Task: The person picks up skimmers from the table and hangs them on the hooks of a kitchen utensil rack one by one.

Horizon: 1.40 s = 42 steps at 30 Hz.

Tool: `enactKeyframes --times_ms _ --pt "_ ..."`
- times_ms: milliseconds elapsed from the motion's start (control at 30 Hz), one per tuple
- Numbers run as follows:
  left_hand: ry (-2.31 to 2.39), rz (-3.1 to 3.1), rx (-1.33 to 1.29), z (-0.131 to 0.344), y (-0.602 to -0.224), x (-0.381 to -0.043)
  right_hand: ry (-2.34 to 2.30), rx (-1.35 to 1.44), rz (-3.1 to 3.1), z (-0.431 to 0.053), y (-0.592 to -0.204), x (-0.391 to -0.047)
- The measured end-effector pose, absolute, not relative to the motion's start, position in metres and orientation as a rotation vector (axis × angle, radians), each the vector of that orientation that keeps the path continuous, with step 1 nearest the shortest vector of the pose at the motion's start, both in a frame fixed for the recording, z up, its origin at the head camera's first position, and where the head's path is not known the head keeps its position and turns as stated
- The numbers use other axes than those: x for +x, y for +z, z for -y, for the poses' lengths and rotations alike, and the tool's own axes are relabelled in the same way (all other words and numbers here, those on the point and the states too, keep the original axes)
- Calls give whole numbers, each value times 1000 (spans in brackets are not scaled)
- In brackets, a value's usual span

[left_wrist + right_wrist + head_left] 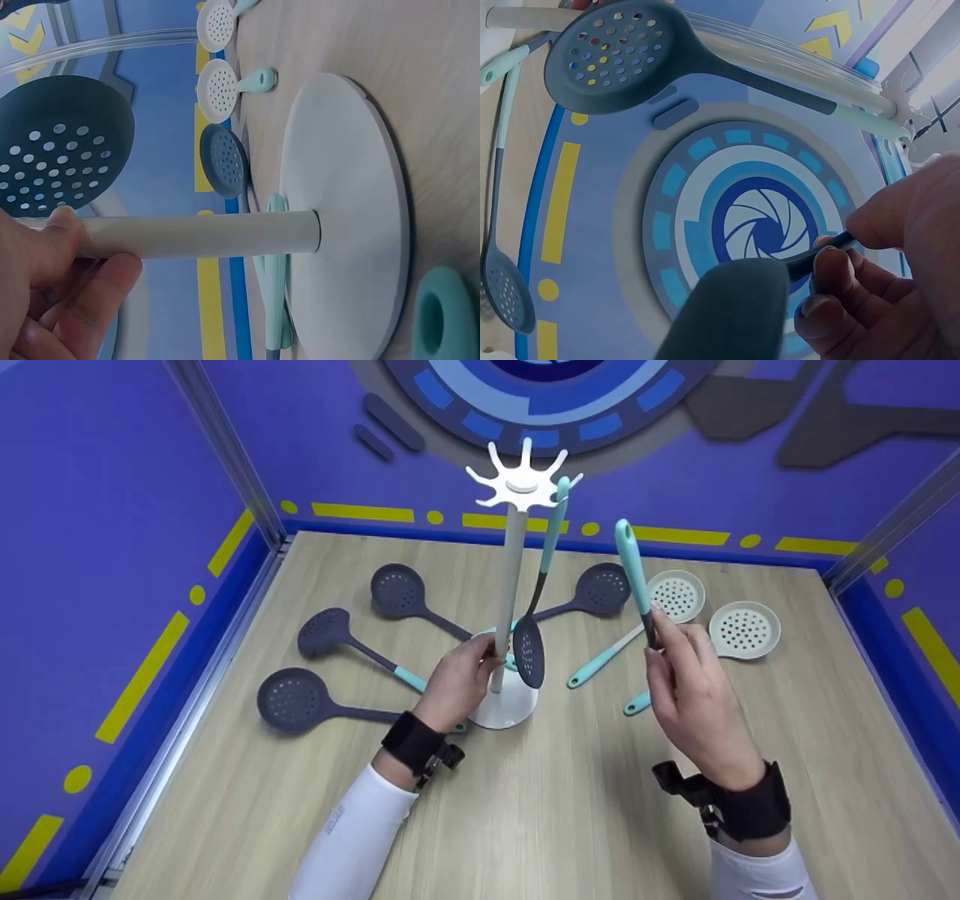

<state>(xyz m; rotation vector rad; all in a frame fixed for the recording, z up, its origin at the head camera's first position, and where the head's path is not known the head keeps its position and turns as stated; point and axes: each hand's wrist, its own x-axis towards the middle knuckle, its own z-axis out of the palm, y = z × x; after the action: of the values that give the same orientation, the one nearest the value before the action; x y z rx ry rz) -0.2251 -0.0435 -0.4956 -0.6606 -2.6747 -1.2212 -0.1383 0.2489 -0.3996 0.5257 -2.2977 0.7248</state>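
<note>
White sleeves point(356, 836) worn; stand point(513, 562) held by left grip point(459, 681), teal-handled utensil point(634, 566) pinched by right grip point(697, 701); skimmer point(529, 649) hung on stand.

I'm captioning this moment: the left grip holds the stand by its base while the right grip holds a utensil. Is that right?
Not the base: the left grip is on the pole, as the left wrist view shows. The right grip does hold a utensil.
</note>
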Motion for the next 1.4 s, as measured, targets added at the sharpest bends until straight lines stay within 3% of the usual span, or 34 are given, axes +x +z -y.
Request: enactKeyframes --times_ms 1400 --pt "-1345 2703 -657 31 -494 -217 785 502 2116 -242 -397 -139"
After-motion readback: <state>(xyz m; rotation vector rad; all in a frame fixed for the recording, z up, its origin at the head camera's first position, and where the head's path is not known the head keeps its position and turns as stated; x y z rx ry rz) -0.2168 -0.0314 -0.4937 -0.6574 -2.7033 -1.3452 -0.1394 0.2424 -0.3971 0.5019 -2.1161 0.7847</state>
